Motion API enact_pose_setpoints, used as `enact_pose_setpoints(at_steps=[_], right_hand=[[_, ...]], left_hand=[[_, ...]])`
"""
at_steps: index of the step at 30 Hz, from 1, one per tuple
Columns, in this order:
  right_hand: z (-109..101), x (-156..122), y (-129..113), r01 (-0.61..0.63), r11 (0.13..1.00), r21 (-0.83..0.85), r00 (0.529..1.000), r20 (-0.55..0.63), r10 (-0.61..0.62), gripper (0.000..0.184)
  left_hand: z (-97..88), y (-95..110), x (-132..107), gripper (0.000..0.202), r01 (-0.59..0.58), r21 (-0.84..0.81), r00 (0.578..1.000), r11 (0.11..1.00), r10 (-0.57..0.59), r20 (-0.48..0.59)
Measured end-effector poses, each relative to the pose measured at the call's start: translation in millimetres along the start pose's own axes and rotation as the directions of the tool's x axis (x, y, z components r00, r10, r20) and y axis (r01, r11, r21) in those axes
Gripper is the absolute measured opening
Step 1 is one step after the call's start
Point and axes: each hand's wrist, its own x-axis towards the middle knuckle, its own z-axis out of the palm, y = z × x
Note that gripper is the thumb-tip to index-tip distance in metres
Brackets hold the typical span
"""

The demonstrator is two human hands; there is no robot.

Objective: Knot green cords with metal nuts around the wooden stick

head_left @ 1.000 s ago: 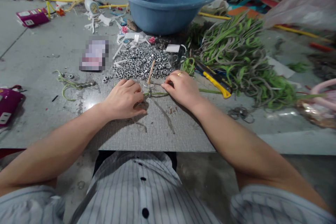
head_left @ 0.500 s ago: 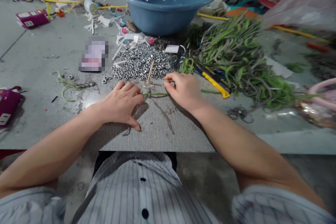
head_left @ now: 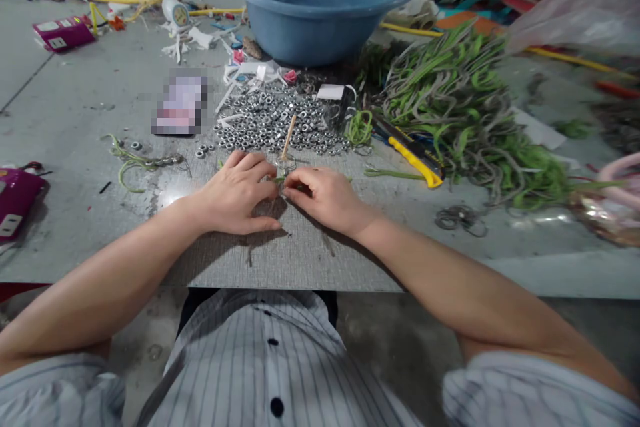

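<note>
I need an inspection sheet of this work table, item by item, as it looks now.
Surface: grey table, scuffed, crowded at the back.
Work things: green cord between both hands; pile of steel nuts behind it; wooden stick leaning up beside the pile.
Clutter: yellow utility knife, heap of green and grey cords, blue basin, magenta box, paper scraps.
Hands: left hand rests on the cord; right hand pinches it.
Cables: nothing seen.
Surroundings: plastic bag at right; striped shirt below.

The left hand (head_left: 235,193) and right hand (head_left: 323,197) meet on the table (head_left: 75,113) just before the nut pile (head_left: 273,123). The basin (head_left: 325,0) stands behind it, the cord heap (head_left: 465,107) lies to the right, and what seems a knife (head_left: 413,153) lies between.
</note>
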Motion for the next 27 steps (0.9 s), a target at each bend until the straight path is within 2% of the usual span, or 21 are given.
enact_pose_setpoints(at_steps=[9, 12, 15, 18, 19, 22, 27], right_hand=[[0.0, -1.5, 2.4, 0.058, 0.998, -0.028, 0.998, -0.02, -0.059, 0.024], [-14.3, -0.8, 2.9, 0.038, 0.999, -0.036, 0.998, -0.058, -0.04, 0.024], [-38.8, -0.1, 11.8, -0.086, 0.993, -0.085, 0.995, -0.065, 0.081, 0.018], [-59.0, -0.3, 30.3, -0.157, 0.965, -0.208, 0.983, 0.064, 0.173, 0.014], [-62.6, -0.5, 37.0, -0.152, 0.957, -0.247, 0.972, 0.136, 0.19, 0.014], [-64.2, -1.6, 51.2, -0.128, 0.93, -0.343, 0.942, 0.252, 0.223, 0.017], [-57.9, -1.7, 50.1, -0.172, 0.915, -0.366, 0.926, 0.257, 0.277, 0.016]], left_hand=[[-3.6, 2.3, 1.0, 0.026, -0.001, -0.048, 0.998, 0.999, -0.002, -0.061], [-4.4, 0.8, 1.9, 0.022, 0.042, -0.051, 0.993, 0.998, -0.047, -0.106], [-3.4, -2.1, 2.8, 0.022, 0.134, -0.03, 0.978, 0.991, -0.137, -0.16], [-1.0, -4.8, 3.4, 0.024, 0.197, -0.023, 0.96, 0.98, -0.198, -0.198], [-0.1, -5.4, 3.5, 0.024, 0.206, -0.023, 0.957, 0.978, -0.206, -0.206], [2.3, -6.6, 3.5, 0.023, 0.217, -0.024, 0.952, 0.976, -0.217, -0.218], [4.2, -6.9, 3.5, 0.022, 0.223, -0.024, 0.946, 0.975, -0.222, -0.235]])
